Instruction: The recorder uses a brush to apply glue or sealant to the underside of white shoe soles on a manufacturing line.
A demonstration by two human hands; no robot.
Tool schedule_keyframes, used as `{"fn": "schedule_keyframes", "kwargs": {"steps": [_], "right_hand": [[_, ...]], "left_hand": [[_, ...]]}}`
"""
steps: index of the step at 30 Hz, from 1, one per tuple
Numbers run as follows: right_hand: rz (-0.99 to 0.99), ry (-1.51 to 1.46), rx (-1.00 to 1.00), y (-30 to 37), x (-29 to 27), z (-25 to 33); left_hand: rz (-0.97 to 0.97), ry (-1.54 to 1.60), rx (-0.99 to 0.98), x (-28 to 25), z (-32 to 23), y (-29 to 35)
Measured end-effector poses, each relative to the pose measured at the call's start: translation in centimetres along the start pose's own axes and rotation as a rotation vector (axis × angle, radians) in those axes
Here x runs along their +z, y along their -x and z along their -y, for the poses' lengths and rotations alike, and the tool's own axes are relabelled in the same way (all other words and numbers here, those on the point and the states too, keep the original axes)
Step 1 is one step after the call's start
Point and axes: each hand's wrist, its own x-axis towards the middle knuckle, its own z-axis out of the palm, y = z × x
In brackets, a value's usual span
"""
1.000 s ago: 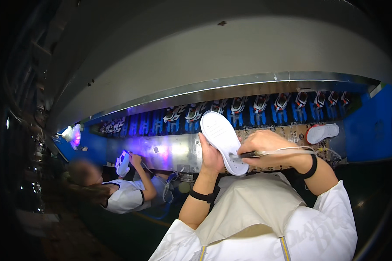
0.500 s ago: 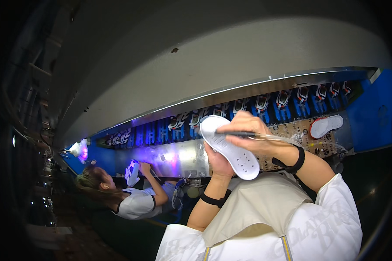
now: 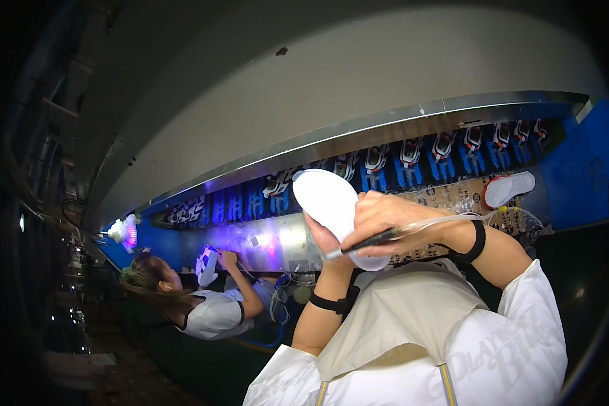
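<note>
A white shoe sole (image 3: 325, 196) sits tilted in front of me. My left hand (image 3: 321, 237) is closed on it from beneath, most of its fingers hidden behind the sole. My right hand (image 3: 392, 220) lies over the sole's lower half and grips a black-handled brush (image 3: 371, 241) with a pale tip. The brush tip points left, near my left wrist. Clear tubing (image 3: 436, 220) trails from the brush handle along my right forearm. The sole's top looks smooth and bright, with its lower part covered by my right hand.
Shoes on blue holders (image 3: 409, 159) line a rack under a grey metal hood (image 3: 358, 68). Another white sole with a red edge (image 3: 509, 189) rests on the patterned bench (image 3: 453, 196) at right. To the left, a co-worker (image 3: 216, 311) holds a white-and-blue shoe (image 3: 206, 266).
The brush has moved down and left, off the sole's grooved upper area toward its lower edge. The sole has shifted left and tilted, and its holes no longer show.
</note>
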Motion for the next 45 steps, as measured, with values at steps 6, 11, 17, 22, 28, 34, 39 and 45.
{"fn": "schedule_keyframes", "kwargs": {"steps": [6, 11, 17, 22, 28, 34, 39, 45], "right_hand": [[0.020, 0.184, -0.076, -0.3, 1.4, 0.4], [-0.186, 0.309, 0.147, -0.3, 1.3, 1.8], [0.088, -0.015, -0.038, -0.7, 0.9, 2.9], [0.187, 0.064, -0.069, -1.0, 0.0, 2.6], [0.121, 0.118, 0.112, -1.1, -1.6, 3.4], [0.168, -0.035, 0.007, -1.0, -1.5, 3.4], [0.295, 0.178, 0.020, -1.1, -1.3, 3.3], [0.076, 0.156, 0.156, -0.6, -1.3, 2.6]], "left_hand": [[0.055, 0.149, -0.087, 1.4, -1.6, -0.7], [0.283, 0.355, -0.127, 1.2, -3.0, -1.4], [0.203, 0.289, -0.036, 1.2, -5.3, -2.1], [0.291, 0.155, -0.021, 3.1, -6.8, -2.4], [0.371, 0.100, -0.094, 4.3, -8.4, -2.4], [0.426, -0.073, -0.194, 5.0, -9.1, -3.2], [0.491, -0.306, -0.261, 6.0, -9.1, -4.9], [0.553, -0.770, -0.149, 6.8, -9.1, -6.6]]}}
